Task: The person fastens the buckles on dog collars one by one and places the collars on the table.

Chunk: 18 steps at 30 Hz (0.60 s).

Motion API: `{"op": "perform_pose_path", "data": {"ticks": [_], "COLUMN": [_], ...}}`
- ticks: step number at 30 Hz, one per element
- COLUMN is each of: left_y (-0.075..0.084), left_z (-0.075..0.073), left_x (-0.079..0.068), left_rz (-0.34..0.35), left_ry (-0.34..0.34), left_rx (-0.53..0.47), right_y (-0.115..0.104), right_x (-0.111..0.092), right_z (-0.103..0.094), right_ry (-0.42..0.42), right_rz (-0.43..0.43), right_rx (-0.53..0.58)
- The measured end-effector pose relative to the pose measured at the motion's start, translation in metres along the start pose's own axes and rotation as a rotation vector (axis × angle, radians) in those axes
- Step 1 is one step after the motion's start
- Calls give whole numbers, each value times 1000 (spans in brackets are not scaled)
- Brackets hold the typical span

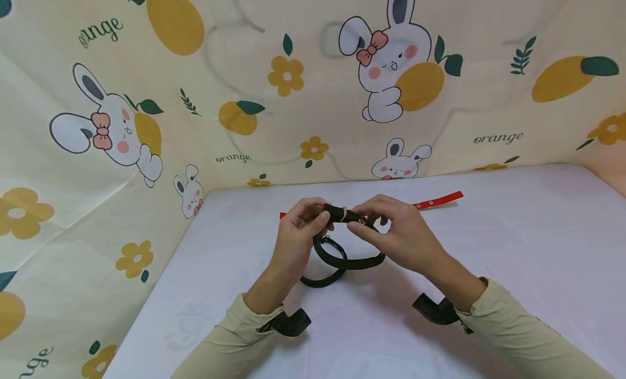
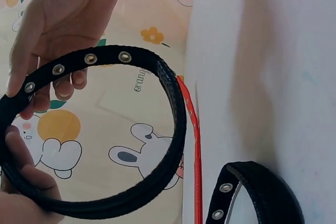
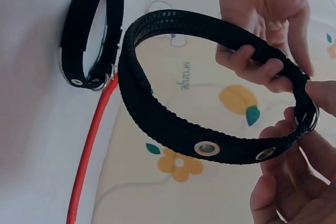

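Observation:
A black pet collar (image 1: 352, 263) with metal eyelets, closed into a loop, hangs between my two hands above the table. My left hand (image 1: 295, 235) pinches the collar's band near its upper left end, thumb in front. With thumb and fingers, my right hand (image 1: 403, 235) grips the same band at the buckle (image 3: 314, 119). In the left wrist view a row of eyelets (image 2: 91, 59) runs along the band. A second black collar (image 1: 320, 284), also looped, lies on the table just below and to the left of the held one.
Behind the hands a red strap (image 1: 440, 200) with eyelets lies across the white table (image 1: 513, 248). A cloth backdrop (image 1: 293, 20) printed with rabbits and oranges rises behind the table and along its left side. Black wrist cameras (image 1: 293, 322) sit at both sleeves.

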<state>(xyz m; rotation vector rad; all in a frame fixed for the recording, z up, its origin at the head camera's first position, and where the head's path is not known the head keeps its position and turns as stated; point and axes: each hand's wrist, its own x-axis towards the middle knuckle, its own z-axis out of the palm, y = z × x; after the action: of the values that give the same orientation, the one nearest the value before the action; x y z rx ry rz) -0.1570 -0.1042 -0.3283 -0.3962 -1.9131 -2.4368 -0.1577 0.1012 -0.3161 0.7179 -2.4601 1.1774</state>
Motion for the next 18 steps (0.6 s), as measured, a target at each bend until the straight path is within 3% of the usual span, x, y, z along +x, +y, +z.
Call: {"op": "perform_pose_path", "data": {"ticks": [7, 18], "left_y": [1, -1], "left_z": [0, 0], "left_x": [0, -3], "left_rz": [-12, 17], "left_ry": [-30, -81], "left_rx": [-1, 112], "right_y": [0, -2], "right_x": [0, -3], "right_z": [-1, -1], "right_ry": [25, 24], "right_rz": [-5, -48], "right_rx": [9, 41]}}
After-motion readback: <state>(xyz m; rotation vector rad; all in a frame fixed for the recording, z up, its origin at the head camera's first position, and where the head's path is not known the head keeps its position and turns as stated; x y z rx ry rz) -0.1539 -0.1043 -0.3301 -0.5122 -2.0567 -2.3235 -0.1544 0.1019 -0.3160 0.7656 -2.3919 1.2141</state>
